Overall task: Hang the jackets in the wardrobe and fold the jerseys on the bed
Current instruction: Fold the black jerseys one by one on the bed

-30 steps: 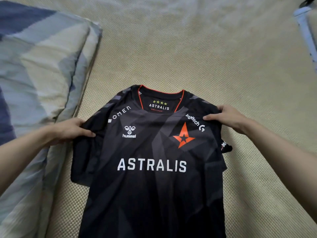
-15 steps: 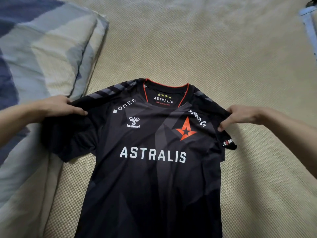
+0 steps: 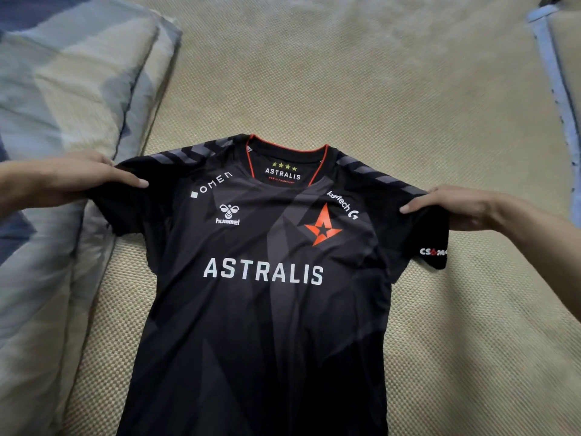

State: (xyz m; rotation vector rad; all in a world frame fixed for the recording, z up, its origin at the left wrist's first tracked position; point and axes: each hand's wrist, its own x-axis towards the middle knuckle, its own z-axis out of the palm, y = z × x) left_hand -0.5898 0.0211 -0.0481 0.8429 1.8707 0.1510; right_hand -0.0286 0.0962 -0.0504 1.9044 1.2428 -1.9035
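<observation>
Stretching the black jersey (image 3: 267, 294) wide across the bed (image 3: 361, 99), front side up, collar at the far end and hem running off the near edge of view. Left hand (image 3: 75, 180) has the left sleeve by its upper edge, thumb on top and the fingers tucked under the cloth, a pinch at the shoulder line. Right hand (image 3: 459, 209) mirrors it on the right sleeve, thumb pressed over the fabric, fingers curled beneath. Both grips sit out at the sleeve ends, and that looks deliberate: pulling from the two outer points draws the chest panel taut and flat, so the lettering lies smooth with hardly a crease. The left sleeve overlaps the edge of the striped quilt (image 3: 63, 89) bunched along the left side; the right sleeve hangs a little, its tip drooping toward the woven mat. I'd judge this as the spreading step before any fold is made, with the sleeves not yet turned in. A pale blue strip (image 3: 553, 73) sits far right, well apart. No jackets in view.
</observation>
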